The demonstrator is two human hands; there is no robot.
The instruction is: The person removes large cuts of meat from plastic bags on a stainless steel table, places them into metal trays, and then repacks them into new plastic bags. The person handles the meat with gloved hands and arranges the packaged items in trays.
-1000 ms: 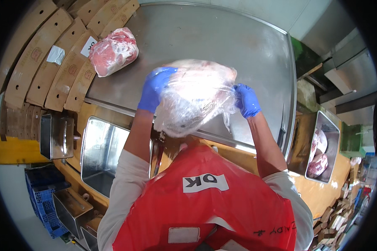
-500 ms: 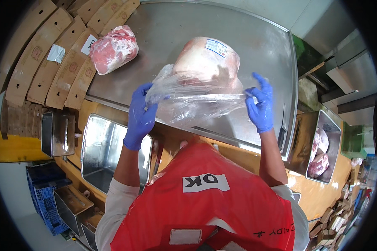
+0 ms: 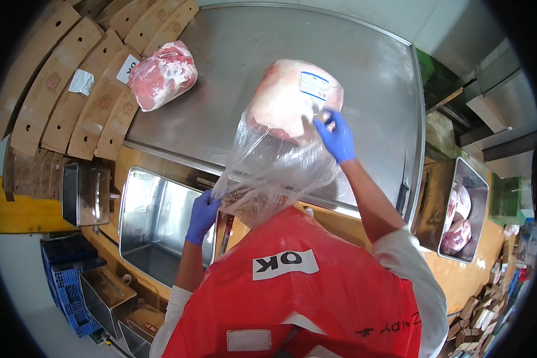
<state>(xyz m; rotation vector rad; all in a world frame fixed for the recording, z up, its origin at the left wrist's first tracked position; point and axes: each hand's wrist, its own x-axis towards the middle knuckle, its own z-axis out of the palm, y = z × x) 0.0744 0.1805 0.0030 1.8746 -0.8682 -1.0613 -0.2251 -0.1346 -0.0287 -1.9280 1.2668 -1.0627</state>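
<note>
A large pale cut of meat (image 3: 274, 98) with a white, blue-edged label (image 3: 314, 85) lies on the steel table (image 3: 238, 36) in front of me. A clear plastic bag (image 3: 280, 188) clings to its near end and hangs over the table's front edge. Gloved in blue, my left hand (image 3: 203, 216) is closed on the bag's loose end, low at the left. My right hand (image 3: 336, 138), also in a blue glove, is at the near right side of the meat, fingers apart; whether they touch it I cannot tell.
Another piece of meat (image 3: 164, 77) sits at the far left beside stacked cardboard boxes (image 3: 53, 89). Below the table's front edge stands a steel tub (image 3: 155, 221). At the right, a steel bin (image 3: 474, 197) holds more meat. Blue crates (image 3: 74, 292) are at lower left.
My left hand has pulled the bag down toward me, off much of the meat. The right hand has let go of the bag and moved up and left to the meat's side.
</note>
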